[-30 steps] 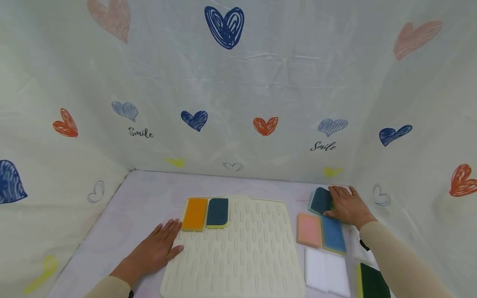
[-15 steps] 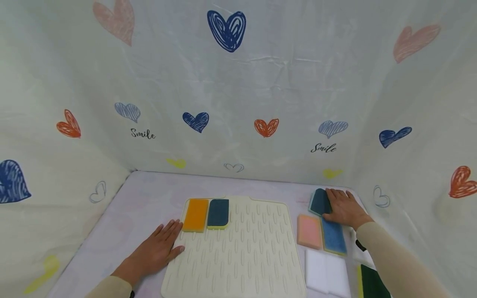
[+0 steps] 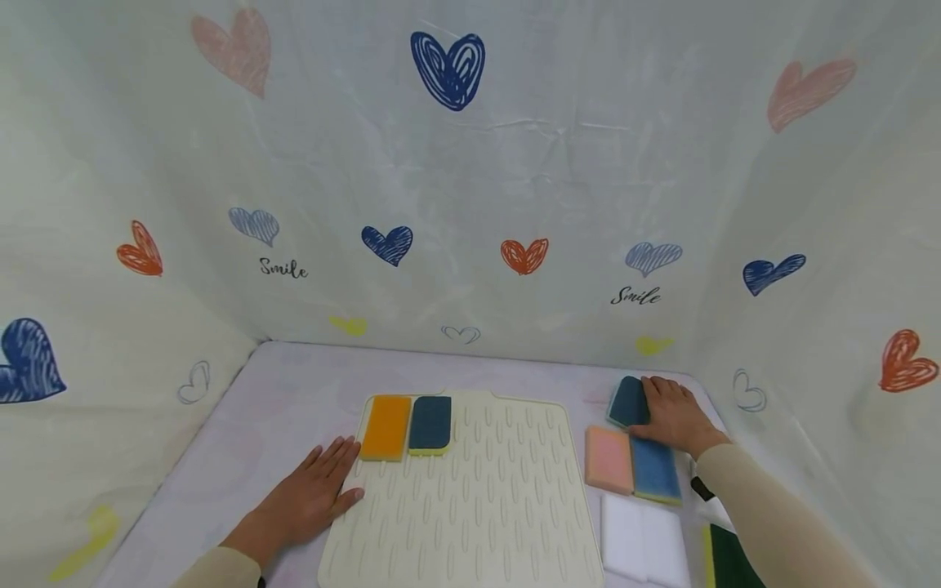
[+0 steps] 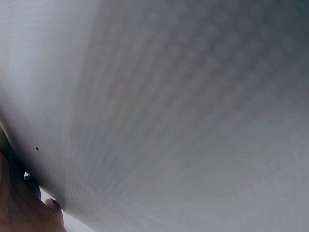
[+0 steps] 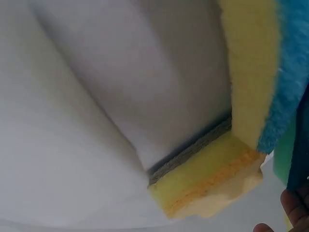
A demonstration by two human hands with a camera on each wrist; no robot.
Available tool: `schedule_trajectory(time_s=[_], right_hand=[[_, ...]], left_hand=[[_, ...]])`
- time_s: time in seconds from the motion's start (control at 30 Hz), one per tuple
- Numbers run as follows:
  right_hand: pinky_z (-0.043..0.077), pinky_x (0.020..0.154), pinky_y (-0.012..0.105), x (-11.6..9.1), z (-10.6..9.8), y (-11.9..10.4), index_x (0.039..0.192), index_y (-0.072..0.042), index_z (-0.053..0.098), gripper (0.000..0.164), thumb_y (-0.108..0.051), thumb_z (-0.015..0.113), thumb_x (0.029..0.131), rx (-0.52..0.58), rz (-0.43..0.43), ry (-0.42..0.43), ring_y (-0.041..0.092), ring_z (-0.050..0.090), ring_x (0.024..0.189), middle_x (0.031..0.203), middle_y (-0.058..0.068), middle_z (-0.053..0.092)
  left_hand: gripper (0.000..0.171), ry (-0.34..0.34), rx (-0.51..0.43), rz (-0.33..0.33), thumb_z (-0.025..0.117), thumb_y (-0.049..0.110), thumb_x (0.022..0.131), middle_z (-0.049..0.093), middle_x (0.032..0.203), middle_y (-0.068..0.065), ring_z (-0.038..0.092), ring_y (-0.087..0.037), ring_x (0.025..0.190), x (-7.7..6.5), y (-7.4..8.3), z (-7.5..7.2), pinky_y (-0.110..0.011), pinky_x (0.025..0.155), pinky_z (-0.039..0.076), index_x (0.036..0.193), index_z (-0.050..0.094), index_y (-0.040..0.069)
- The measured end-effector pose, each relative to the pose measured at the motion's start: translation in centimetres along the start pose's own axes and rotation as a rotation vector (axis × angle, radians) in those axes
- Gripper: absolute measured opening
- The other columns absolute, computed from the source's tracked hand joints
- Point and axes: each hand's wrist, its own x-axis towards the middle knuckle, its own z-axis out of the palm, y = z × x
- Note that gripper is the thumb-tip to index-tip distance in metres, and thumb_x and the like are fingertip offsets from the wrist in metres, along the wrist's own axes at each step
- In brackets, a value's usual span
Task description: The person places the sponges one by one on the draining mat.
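Observation:
My left hand [image 3: 305, 494] lies flat with fingers straight at the left edge of a cream ribbed mat [image 3: 507, 506]. In the left wrist view, part of this hand [image 4: 29, 208] shows at the lower left. On the mat lie an orange sponge [image 3: 385, 428] and a dark blue-topped sponge [image 3: 430, 423]. My right hand [image 3: 676, 416] rests over the sponges at the back right, fingers extended, thumb between a dark teal sponge [image 3: 628, 402] and a blue sponge [image 3: 654, 470]. A yellow sponge with a grey layer [image 5: 207, 169] shows in the right wrist view. The palm is hidden.
A pink sponge [image 3: 608, 461] lies beside the blue one. White sponges [image 3: 643, 539] are nearer, with a dark green and yellow sponge [image 3: 731, 559] by the right sleeve. A heart-printed curtain [image 3: 456, 180] hangs around the table [image 3: 309, 392].
The right hand has shifted slightly left over the sponges. The left hand has stayed at the mat's edge. The head view has tilted up a little.

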Motion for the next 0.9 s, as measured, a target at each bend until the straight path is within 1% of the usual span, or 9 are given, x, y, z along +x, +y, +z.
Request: schedule_trajectory(time_s=[0.1, 0.2, 0.3, 0.4, 0.5, 0.6, 0.77, 0.9], right_hand=[[0.039, 0.111, 0.073, 0.0, 0.3, -0.2, 0.146, 0.017, 0.041, 0.108, -0.057, 0.086, 0.08, 0.003, 0.001, 0.034, 0.056, 0.047, 0.132, 0.145, 0.039, 0.047], [0.039, 0.11, 0.073, 0.1, 0.3, -0.4, 0.145, 0.016, 0.039, 0.107, -0.052, 0.088, 0.078, 0.003, -0.016, 0.087, 0.056, 0.045, 0.131, 0.144, 0.039, 0.045], [0.041, 0.108, 0.072, 0.2, 0.1, -0.5, 0.143, 0.015, 0.04, 0.105, -0.047, 0.091, 0.076, -0.006, -0.04, 0.151, 0.055, 0.046, 0.129, 0.142, 0.037, 0.046], [0.043, 0.106, 0.071, 0.5, -0.2, -0.7, 0.141, 0.014, 0.041, 0.103, -0.045, 0.091, 0.075, -0.028, -0.057, 0.189, 0.053, 0.048, 0.127, 0.139, 0.035, 0.048], [0.044, 0.107, 0.069, 0.7, -0.5, -1.3, 0.141, 0.013, 0.041, 0.102, -0.047, 0.09, 0.075, -0.044, -0.066, 0.193, 0.052, 0.049, 0.127, 0.139, 0.033, 0.048], [0.046, 0.104, 0.068, 1.0, -0.9, -2.0, 0.139, 0.013, 0.042, 0.101, -0.048, 0.09, 0.075, -0.065, -0.098, 0.207, 0.052, 0.05, 0.126, 0.137, 0.033, 0.049], [0.049, 0.097, 0.065, 1.5, -1.2, -3.2, 0.134, 0.012, 0.045, 0.097, -0.05, 0.091, 0.074, -0.097, -0.174, 0.271, 0.05, 0.053, 0.119, 0.13, 0.032, 0.052], [0.05, 0.097, 0.063, 1.8, -1.5, -4.6, 0.134, 0.012, 0.045, 0.099, -0.052, 0.091, 0.074, -0.105, -0.21, 0.299, 0.049, 0.053, 0.117, 0.129, 0.031, 0.052]], left_hand=[[0.089, 0.002, -0.017, 0.01, 0.043, 0.067, 0.106, 0.025, 0.175, -0.014, 0.022, -0.036, 0.162, -0.1, 0.1, 0.0, -0.062, 0.13, 0.018, 0.168, 0.025, 0.005], [0.089, 0.0, -0.01, 0.002, 0.044, 0.067, 0.105, 0.025, 0.175, -0.012, 0.022, -0.035, 0.163, -0.2, 0.1, 0.0, -0.061, 0.13, 0.018, 0.168, 0.025, 0.006], [0.089, 0.001, -0.012, -0.001, 0.044, 0.067, 0.105, 0.025, 0.175, -0.012, 0.022, -0.035, 0.163, -0.2, 0.2, 0.0, -0.061, 0.131, 0.017, 0.168, 0.025, 0.006], [0.089, 0.004, -0.012, 0.001, 0.044, 0.067, 0.106, 0.025, 0.175, -0.013, 0.022, -0.035, 0.162, -0.2, 0.2, -0.1, -0.061, 0.13, 0.018, 0.168, 0.026, 0.006], [0.089, 0.012, -0.02, 0.01, 0.045, 0.066, 0.105, 0.027, 0.174, -0.014, 0.024, -0.036, 0.162, -0.2, 0.2, -0.1, -0.062, 0.13, 0.019, 0.167, 0.027, 0.004], [0.09, 0.021, -0.029, 0.022, 0.046, 0.066, 0.105, 0.028, 0.173, -0.016, 0.025, -0.038, 0.161, -0.3, 0.2, -0.2, -0.064, 0.129, 0.019, 0.166, 0.028, 0.003], [0.089, 0.016, -0.006, 0.01, 0.045, 0.066, 0.106, 0.027, 0.174, -0.014, 0.024, -0.036, 0.162, -0.3, 0.1, -0.1, -0.062, 0.13, 0.019, 0.167, 0.026, 0.004], [0.088, 0.021, -0.004, 0.009, 0.046, 0.065, 0.106, 0.027, 0.174, -0.014, 0.024, -0.036, 0.162, -0.3, 0.1, -0.1, -0.062, 0.13, 0.019, 0.167, 0.027, 0.004]])
